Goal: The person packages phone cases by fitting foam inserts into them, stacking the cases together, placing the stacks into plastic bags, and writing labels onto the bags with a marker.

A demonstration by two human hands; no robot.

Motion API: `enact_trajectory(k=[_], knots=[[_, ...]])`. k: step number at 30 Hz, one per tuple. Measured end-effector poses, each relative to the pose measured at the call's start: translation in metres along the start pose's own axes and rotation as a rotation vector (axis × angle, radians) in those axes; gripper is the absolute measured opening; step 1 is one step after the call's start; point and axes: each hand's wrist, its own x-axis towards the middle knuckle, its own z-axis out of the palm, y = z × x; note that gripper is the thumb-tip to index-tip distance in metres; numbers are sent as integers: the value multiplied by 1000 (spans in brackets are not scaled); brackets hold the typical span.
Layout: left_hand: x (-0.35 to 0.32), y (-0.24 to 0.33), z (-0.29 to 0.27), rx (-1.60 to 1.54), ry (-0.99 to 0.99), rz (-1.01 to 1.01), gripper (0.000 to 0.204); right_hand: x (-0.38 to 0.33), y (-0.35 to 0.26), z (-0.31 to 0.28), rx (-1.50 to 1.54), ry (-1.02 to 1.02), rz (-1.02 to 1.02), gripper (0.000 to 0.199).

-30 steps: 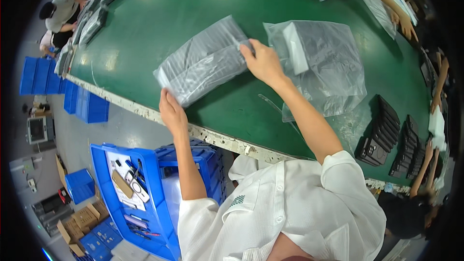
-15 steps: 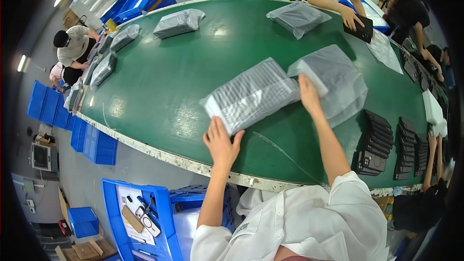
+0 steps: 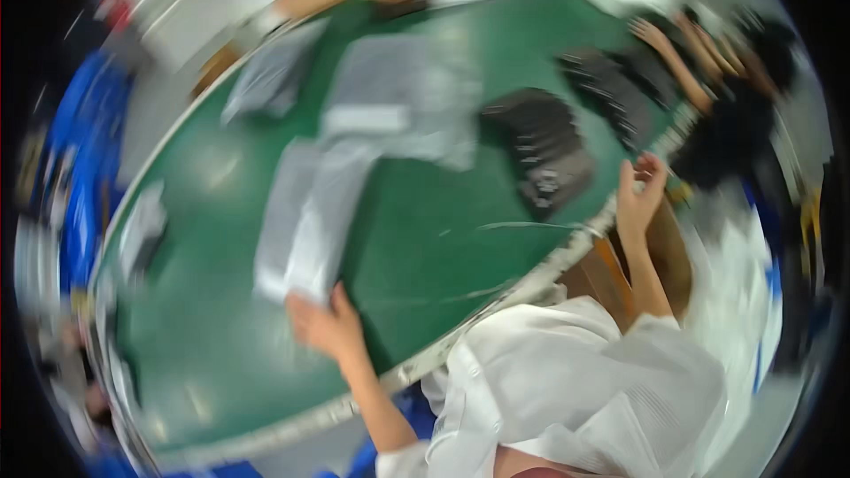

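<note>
Your view has swung hard, everything smeared. Left of centre, your left hand (image 3: 326,326) now grips the near end of the grey bag (image 3: 305,217) on the green table (image 3: 425,257). Far right, your right hand (image 3: 639,199) has let go, lifted, fingers loosely curled, holding nothing.

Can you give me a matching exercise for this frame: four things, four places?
Things:
1. left hand
2. right hand
3. black stack
4. grey bag

Places:
A. raised past the table's right edge
B. on the near end of the grey bag
C. flat on the green table, left of centre
D. on the table, right of centre

Pairs: 1-B, 2-A, 3-D, 4-C
</note>
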Motion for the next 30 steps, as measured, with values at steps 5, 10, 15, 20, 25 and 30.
enact_trajectory(k=[5, 10, 15, 20, 25, 30], knots=[[-11, -25, -14, 213, 12, -37, 88, 28, 90, -49, -68, 445, 264, 82], [-11, -27, -8, 80, 79, 41, 82, 75, 137, -38, -309, 164, 373, 96], [-9, -30, -7, -55, 17, 13, 81, 139, 167, -61, -707, -149, 502, 71], [-24, -44, -35, -49, -3, -73, 84, 107, 36, 29, -110, -25, 18, 50], [-47, -51, -56, -87, -52, -91, 88, -43, -144, 166, 486, -1150, 231, 30], [-46, -60, -63, -144, -43, -14, 89, -138, -253, 259, 1002, -1645, 17, 18]])
